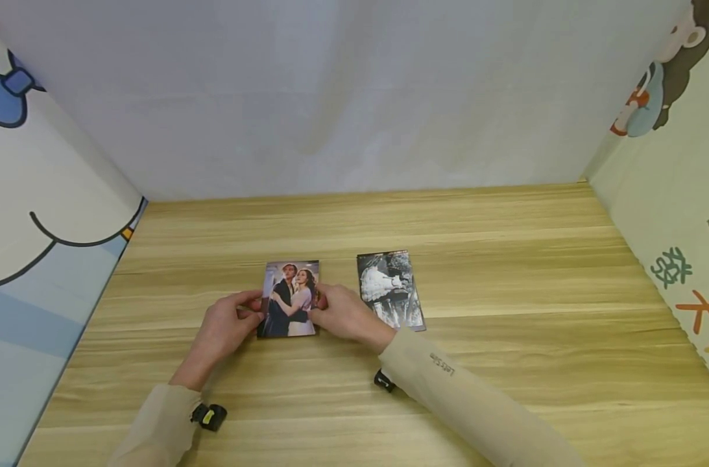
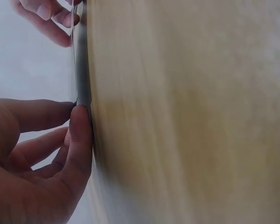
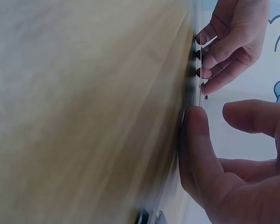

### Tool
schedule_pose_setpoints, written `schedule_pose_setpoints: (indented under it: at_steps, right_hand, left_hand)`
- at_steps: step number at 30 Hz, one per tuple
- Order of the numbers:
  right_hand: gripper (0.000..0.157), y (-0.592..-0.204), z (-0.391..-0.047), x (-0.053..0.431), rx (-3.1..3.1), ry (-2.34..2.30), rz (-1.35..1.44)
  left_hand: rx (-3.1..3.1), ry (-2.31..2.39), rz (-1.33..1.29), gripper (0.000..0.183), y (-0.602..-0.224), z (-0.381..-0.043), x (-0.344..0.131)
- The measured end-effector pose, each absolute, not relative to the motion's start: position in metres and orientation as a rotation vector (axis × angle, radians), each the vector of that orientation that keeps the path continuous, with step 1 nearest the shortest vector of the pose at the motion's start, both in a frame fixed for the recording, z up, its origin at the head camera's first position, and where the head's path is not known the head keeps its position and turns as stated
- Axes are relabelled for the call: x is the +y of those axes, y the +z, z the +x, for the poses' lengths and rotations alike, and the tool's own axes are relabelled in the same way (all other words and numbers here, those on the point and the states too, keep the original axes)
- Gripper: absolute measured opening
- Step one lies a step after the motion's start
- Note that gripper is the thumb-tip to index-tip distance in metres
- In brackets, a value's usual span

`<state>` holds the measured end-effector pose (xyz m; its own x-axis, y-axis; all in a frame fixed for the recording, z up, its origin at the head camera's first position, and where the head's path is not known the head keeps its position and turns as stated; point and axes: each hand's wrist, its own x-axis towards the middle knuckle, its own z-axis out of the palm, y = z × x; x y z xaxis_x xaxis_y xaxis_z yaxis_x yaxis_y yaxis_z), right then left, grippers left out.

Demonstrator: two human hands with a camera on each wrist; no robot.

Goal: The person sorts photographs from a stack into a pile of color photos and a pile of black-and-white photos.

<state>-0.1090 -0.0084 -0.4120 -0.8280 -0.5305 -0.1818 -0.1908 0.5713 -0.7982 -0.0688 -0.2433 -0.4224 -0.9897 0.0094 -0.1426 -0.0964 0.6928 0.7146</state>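
Observation:
A colour photo card of an embracing couple is face up just over the wood table, left of centre. My left hand pinches its left edge between thumb and fingertips. At the opposite edge, my right hand touches the card with its fingers. The right wrist view shows the right thumb standing apart from it. Both wrist views show the card edge-on as a thin line, close to the tabletop. A black-and-white photo card lies to the right, partly covered by the right hand and wrist.
The wood-grain tabletop stretches out around the cards. A pale cloth wall closes off the back. Printed panels stand at left and right. Small black devices are on both wrists.

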Motion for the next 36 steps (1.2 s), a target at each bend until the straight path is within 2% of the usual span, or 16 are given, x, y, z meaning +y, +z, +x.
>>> schedule_pose_setpoints:
  at_steps: [5, 14, 20, 24, 32, 36]
  right_hand:
    - [0.009, -0.411, -0.111, -0.009, 2.406, -1.129, -0.576]
    - [0.01, -0.409, -0.114, -0.011, 2.39, -1.09, -0.557]
    - [0.026, -0.407, -0.114, -0.008, 2.372, -1.112, -0.533]
    - [0.025, -0.406, -0.112, -0.005, 2.402, -1.119, -0.557]
    - [0.061, -0.403, -0.096, 0.01, 2.345, -1.228, -0.592]
    - [0.064, -0.397, -0.088, 0.023, 2.362, -1.291, -0.555]
  left_hand:
    - [2.778, 1.11, -0.074, 0.045, -0.421, -0.071, -0.243]
    - [2.782, 1.041, -0.074, 0.045, -0.417, -0.074, -0.244]
    - [2.765, 1.003, -0.126, 0.048, -0.412, -0.073, -0.244]
    - [2.759, 1.002, -0.138, 0.05, -0.407, -0.071, -0.243]
    - [2.771, 1.142, -0.146, 0.054, -0.403, -0.06, -0.237]
    - [2.797, 1.308, -0.134, 0.054, -0.404, -0.056, -0.223]
